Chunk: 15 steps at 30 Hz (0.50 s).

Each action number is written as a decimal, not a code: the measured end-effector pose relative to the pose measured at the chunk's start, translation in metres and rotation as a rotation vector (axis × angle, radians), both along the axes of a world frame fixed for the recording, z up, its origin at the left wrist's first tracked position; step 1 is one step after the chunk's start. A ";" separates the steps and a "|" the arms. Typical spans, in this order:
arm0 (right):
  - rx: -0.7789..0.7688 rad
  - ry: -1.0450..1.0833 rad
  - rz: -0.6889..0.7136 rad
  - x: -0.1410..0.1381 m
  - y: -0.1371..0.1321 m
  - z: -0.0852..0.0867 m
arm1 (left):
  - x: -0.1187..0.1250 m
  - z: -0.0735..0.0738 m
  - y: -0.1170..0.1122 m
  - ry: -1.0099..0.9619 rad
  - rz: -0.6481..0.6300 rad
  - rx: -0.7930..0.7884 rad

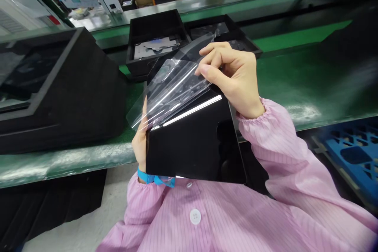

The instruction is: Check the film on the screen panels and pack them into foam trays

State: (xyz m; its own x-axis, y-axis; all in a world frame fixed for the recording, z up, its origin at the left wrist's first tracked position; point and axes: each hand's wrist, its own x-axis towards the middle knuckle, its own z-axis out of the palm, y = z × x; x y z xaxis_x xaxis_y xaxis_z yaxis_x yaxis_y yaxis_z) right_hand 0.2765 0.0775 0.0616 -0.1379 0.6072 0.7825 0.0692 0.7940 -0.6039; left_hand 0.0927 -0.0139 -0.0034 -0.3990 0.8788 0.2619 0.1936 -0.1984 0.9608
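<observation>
A glossy black tablet (pixel 191 145) is held in front of my body, its dark face turned up. My left hand (pixel 141 143) grips it by the left edge; most of the fingers are hidden behind it and behind the clear film. Between the thumb and fingertips of my right hand (pixel 230 73), a clear plastic film (pixel 174 90) is pinched at its upper right. The film is bent and stands partly off the tablet's far end, with bright reflections along its folds. A blue wrist strap (pixel 155 179) circles my left wrist.
Stacked black foam trays (pixel 67 94) stand at the left on the green bench (pixel 295 82). Beyond the tablet are a black tray (pixel 158 63) with thin sheets and another black tray (pixel 251 47) behind my right hand. A blue plastic crate (pixel 351 157) is at the lower right.
</observation>
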 end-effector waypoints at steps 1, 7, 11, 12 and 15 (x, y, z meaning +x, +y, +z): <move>-0.004 0.002 0.002 0.000 0.000 0.000 | 0.000 0.000 -0.001 0.050 0.003 0.026; -0.027 0.013 -0.001 0.002 0.002 -0.004 | -0.006 -0.010 0.000 -0.001 0.016 0.055; -0.027 0.030 -0.009 0.002 0.004 -0.007 | -0.001 -0.005 0.001 -0.161 -0.050 0.017; -0.027 0.042 -0.013 0.002 0.005 -0.008 | 0.003 0.000 0.001 -0.285 -0.082 -0.012; -0.042 0.098 -0.031 0.002 0.007 -0.012 | 0.015 0.023 -0.001 -0.628 -0.183 -0.095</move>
State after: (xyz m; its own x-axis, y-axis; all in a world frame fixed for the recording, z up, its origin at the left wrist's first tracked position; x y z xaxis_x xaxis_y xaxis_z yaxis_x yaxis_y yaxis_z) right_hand 0.2784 0.0845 0.0499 -0.0425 0.6426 0.7650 0.0327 0.7662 -0.6418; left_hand 0.1079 -0.0154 0.0193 -0.2925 0.9548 -0.0538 -0.4384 -0.0839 0.8949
